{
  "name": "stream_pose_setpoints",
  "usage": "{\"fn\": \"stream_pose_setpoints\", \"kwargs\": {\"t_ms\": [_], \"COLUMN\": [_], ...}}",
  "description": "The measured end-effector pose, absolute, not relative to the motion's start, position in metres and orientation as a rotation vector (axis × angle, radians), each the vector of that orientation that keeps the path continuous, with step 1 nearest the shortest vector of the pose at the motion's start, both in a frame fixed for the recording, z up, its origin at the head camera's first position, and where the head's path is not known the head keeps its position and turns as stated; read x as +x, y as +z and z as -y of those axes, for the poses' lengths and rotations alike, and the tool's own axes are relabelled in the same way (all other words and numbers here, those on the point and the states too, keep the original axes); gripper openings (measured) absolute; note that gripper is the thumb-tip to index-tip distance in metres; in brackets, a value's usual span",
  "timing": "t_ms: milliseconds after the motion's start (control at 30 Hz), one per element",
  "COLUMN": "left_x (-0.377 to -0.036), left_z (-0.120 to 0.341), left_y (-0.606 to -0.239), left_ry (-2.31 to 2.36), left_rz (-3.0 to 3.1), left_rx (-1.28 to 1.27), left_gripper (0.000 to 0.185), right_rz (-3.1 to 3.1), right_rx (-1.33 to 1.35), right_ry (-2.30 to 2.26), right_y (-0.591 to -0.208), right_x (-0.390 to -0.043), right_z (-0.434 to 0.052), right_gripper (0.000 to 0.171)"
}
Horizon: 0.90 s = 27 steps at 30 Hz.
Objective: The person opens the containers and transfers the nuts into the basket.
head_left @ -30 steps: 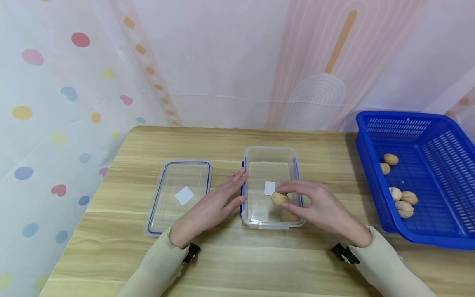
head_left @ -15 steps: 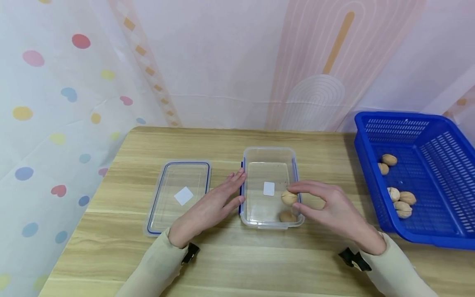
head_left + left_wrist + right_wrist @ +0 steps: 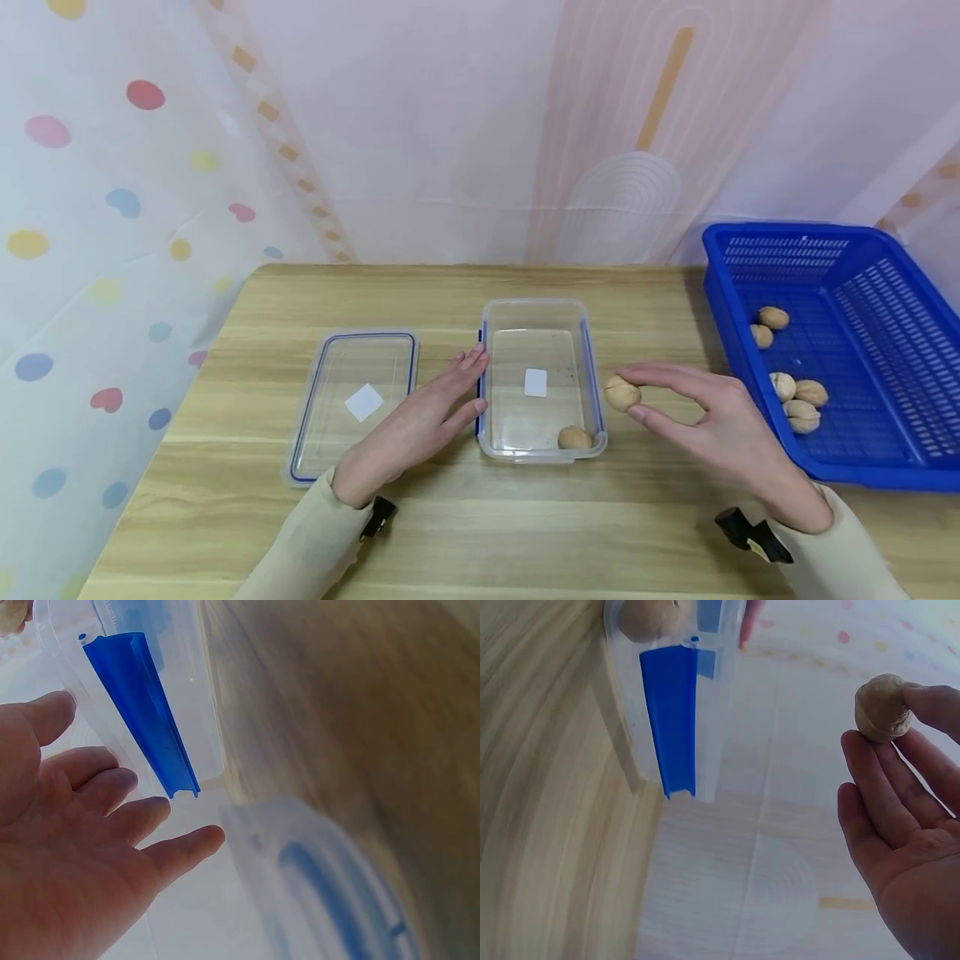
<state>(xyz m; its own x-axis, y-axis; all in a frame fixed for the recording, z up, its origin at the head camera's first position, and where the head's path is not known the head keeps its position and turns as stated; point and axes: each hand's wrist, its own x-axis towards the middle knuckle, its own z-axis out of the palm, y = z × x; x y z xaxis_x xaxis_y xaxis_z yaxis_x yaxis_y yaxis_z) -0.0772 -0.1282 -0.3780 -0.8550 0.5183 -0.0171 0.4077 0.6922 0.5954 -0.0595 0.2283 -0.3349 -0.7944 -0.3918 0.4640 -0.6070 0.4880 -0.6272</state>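
A walnut (image 3: 622, 392) is pinched between the thumb and fingers of my right hand (image 3: 705, 417), just right of the clear plastic container (image 3: 536, 454). In the right wrist view the same walnut (image 3: 883, 708) shows at the fingertips, off to the side of the container's blue side clip (image 3: 671, 720). Inside the container, a second walnut (image 3: 574, 437) lies in the near right corner. My left hand (image 3: 416, 425) rests its straight fingertips against the container's left side. The left wrist view shows those fingers spread beside the blue clip (image 3: 139, 712).
The container's lid (image 3: 352, 450), clear with a blue seal, lies flat at the left. At the right stands a blue plastic basket (image 3: 862, 367) with several walnuts (image 3: 801, 417) along its left side. A patterned cloth (image 3: 450, 125) hangs behind the wooden table (image 3: 525, 533).
My right hand has moved right with the walnut, from over the container to outside its right wall. My left hand stays at the left side. The head view has shifted slightly.
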Motion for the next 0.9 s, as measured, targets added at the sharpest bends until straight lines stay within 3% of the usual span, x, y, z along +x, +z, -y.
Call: {"fn": "stream_pose_setpoints", "kwargs": {"t_ms": [900], "left_x": [-0.077], "left_z": [0.129], "left_y": [-0.38], "left_ry": [0.894], "left_rz": [-2.732], "left_rx": [0.768], "left_gripper": [0.062], "right_rz": [2.487], "right_rx": [0.607], "right_ry": [1.11], "right_y": [-0.316], "right_x": [-0.034], "right_z": [-0.296], "right_gripper": [0.058]}}
